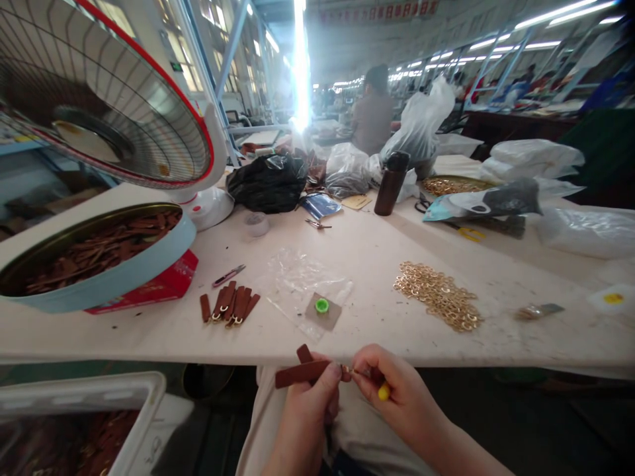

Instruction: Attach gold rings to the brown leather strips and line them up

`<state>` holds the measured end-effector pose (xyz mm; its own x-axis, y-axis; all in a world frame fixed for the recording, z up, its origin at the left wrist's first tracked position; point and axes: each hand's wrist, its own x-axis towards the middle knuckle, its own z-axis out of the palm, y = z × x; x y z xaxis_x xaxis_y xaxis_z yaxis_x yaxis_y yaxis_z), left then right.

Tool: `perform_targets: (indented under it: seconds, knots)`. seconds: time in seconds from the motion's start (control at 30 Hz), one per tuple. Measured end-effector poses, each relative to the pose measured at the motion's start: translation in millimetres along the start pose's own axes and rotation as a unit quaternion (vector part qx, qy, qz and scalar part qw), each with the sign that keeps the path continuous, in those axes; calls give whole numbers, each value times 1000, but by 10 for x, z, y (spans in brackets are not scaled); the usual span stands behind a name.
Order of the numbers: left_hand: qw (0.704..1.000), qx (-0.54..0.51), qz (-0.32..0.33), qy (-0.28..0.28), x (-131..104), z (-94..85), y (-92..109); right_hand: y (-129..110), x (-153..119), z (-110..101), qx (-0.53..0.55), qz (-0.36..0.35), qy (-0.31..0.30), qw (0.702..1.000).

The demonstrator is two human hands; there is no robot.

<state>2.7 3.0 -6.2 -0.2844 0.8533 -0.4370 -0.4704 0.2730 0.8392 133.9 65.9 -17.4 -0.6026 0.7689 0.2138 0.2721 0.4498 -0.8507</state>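
My left hand (313, 403) is closed round a brown leather strap (301, 374), whose long flat end sticks out to the left, with a second brown piece crossing behind it. Close beside it, just off the table's front edge, my right hand (389, 383) pinches small metal hardware (348, 370) at the strap's end. A yellow-handled tool (383, 391) is also held in that hand, its tip hidden by the fingers. Finished-looking brown tabs with gold rings (233, 303) lie in a group at the left, and a pile of gold rings (439, 295) lies at the right.
A fan (198, 208) and a round tin of leather strips (119, 264) stand left. Small snips (229, 276), a plastic bag with a green cap (322, 305), a dark bottle (391, 185) and bags are on the table (347, 244). A white crate (153, 396) is lower left.
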Motion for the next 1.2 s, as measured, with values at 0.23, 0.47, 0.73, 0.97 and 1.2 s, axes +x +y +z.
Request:
perform_targets:
  seconds: [0.23, 0.47, 0.73, 0.97, 1.2]
  knots:
    - [1000, 20, 4, -6, -26, -9, -33, 7, 5, 20, -31, -27, 38, 998]
    - [999, -40, -23, 1, 16, 2, -9, -1, 13, 39, -42, -109, 35, 993]
    - [997, -62, -32, -28, -21, 29, -39, -3, -27, 9, 27, -111, 26, 993]
    - [998, -42, -28, -30, -23, 43, -96, 43, -33, 52, 97, -15, 37, 995]
    - [997, -44, -49, -33, 35, -18, -184, 87, -70, 85, 110, 71, 2, 991]
